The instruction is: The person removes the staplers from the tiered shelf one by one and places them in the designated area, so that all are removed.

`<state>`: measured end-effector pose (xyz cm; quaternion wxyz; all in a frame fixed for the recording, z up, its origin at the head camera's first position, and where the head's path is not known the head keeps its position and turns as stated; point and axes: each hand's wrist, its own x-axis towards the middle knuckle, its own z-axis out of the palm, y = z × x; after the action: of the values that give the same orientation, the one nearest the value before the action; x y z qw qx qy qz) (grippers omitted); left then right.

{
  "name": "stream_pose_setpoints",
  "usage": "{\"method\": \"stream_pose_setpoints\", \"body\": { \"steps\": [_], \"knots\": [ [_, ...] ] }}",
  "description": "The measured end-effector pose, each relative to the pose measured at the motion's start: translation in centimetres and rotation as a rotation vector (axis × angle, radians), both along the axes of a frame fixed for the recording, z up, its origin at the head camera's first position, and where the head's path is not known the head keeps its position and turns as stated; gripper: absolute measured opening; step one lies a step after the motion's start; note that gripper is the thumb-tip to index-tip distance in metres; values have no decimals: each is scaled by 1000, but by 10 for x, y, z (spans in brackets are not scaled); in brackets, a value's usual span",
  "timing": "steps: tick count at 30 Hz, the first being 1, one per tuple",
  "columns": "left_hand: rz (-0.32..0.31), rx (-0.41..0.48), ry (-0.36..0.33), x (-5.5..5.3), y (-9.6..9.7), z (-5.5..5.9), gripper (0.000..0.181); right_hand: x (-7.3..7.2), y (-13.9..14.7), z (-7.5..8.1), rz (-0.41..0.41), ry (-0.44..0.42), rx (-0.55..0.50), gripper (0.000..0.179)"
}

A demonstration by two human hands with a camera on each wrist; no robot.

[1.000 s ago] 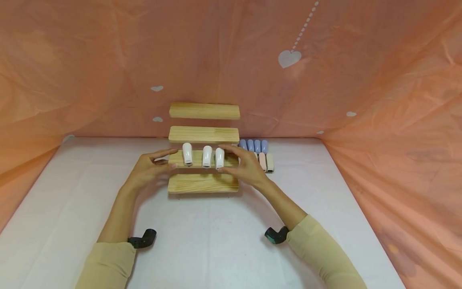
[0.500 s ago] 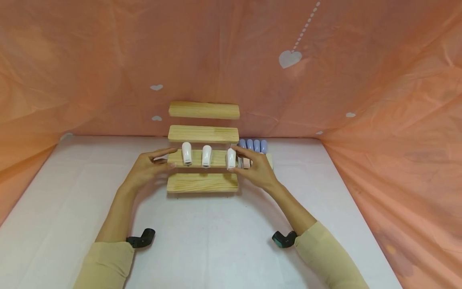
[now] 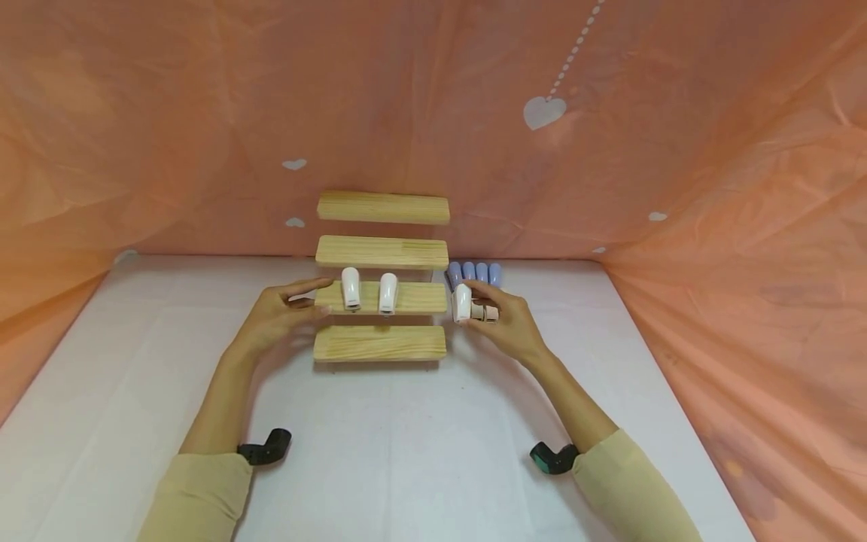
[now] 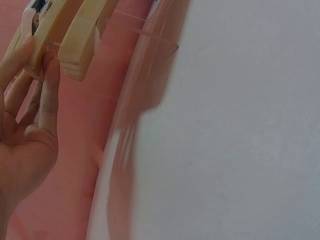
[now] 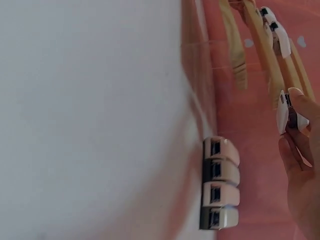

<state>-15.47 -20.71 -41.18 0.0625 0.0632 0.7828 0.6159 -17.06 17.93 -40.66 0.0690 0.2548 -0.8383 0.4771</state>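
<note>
A tiered wooden display rack (image 3: 381, 344) stands at the back of the table. My left hand (image 3: 274, 320) grips the left end of its second-lowest board (image 4: 50, 30), thumb above and fingers beneath. On that board two white mini staplers stay apart, a left one (image 3: 351, 288) and a middle one (image 3: 388, 293). Just off the board's right end, my right hand (image 3: 511, 324) pinches another white mini stapler (image 3: 463, 303) between thumb and fingers, clear of the rack. The right wrist view shows this held stapler (image 5: 283, 114) in the air.
Right of the rack, a row of purple mini staplers (image 3: 482, 272) stands at the back. Before it is a row of pink and beige ones (image 5: 222, 172), partly behind my right hand in the head view. Orange cloth (image 3: 420, 113) hangs behind and at the sides.
My right hand has moved right, carrying the white mini stapler from the board past its right end. My left hand stays on the rack, and the other two white staplers have not moved.
</note>
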Motion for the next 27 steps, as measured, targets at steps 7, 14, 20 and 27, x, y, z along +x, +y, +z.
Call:
{"method": "stream_pose_setpoints", "body": {
  "steps": [7,14,20,27],
  "knots": [
    [8,-26,9,1,-1,1,55,3,14,-12,-25,-51,38,63],
    [1,-23,22,1,-1,0,56,6,21,-20,-38,-77,81,61],
    [-24,37,16,-3,4,-2,56,10,28,-27,-49,-112,101,62],
    [-30,68,-21,-3,6,-4,57,17,31,-38,-81,-208,113,61]
  ]
}}
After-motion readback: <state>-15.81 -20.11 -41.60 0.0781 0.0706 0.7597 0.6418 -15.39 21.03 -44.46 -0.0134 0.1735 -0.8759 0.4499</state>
